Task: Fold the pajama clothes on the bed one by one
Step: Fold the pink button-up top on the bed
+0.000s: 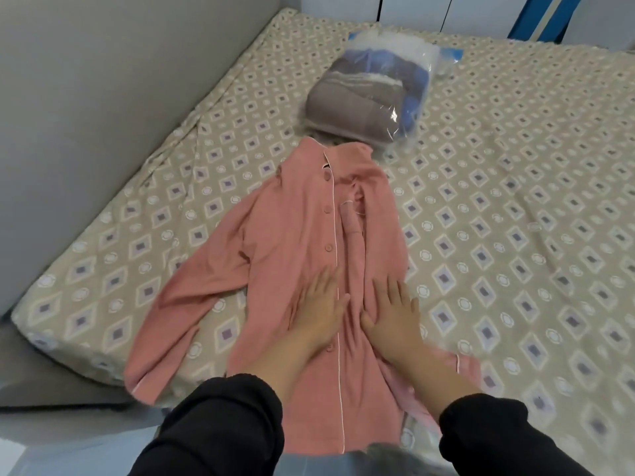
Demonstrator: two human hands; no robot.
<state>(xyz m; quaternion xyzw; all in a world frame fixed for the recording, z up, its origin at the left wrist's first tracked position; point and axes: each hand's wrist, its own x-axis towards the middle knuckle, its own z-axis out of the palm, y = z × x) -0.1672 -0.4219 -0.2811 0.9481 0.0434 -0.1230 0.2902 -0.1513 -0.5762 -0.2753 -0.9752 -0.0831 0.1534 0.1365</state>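
A pink pajama shirt (292, 235) is laid front up on the bed (515, 201), with its collar pointed away and its hem at the near edge. A row of pink buttons (328, 209) and a thin white trim line are seen running down its middle. One long sleeve (178, 304) is spread out on the left toward the corner of the mattress, while the fabric on the right is bunched and creased in toward the middle. The left hand (318, 304) and the right hand (395, 314) are both pressed flat on the lower front of the shirt, one on each side of the button line. Their fingers (321, 280) are held straight and slightly spread, and nothing is gripped. Both forearms are covered by black sleeves (220, 424). Just past the collar, a clear plastic bag (374, 94) holding folded grey and blue clothes is set on the patterned sheet.
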